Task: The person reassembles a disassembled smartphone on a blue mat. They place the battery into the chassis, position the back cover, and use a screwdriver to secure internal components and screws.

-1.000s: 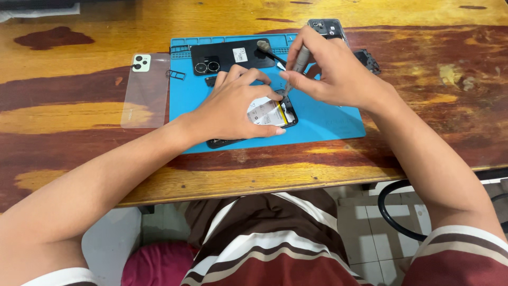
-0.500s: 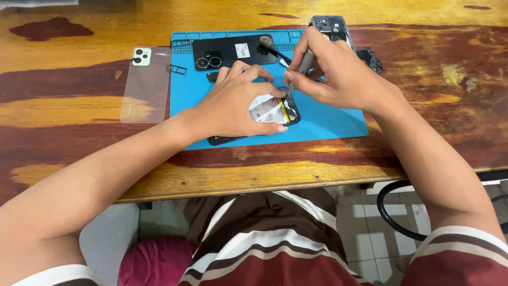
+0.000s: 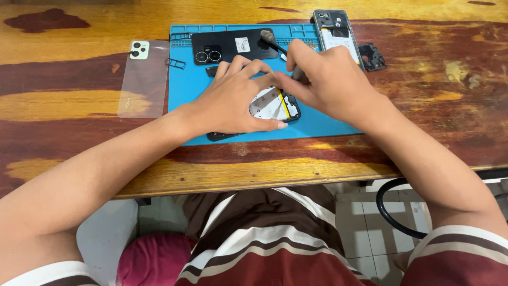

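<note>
Where hands (image 3: 275,90) meet: blue mat (image 3: 328,119), worn wood table (image 3: 69,100).

A blue mat (image 3: 185,100) is laid on the wooden table (image 3: 79,69). A black phone back (image 3: 233,46) is seen at the mat's far edge. A clear phone cover (image 3: 144,79) is placed left of the mat. A second opened phone (image 3: 336,34) and a small black part (image 3: 373,56) are placed right of the mat.
</note>
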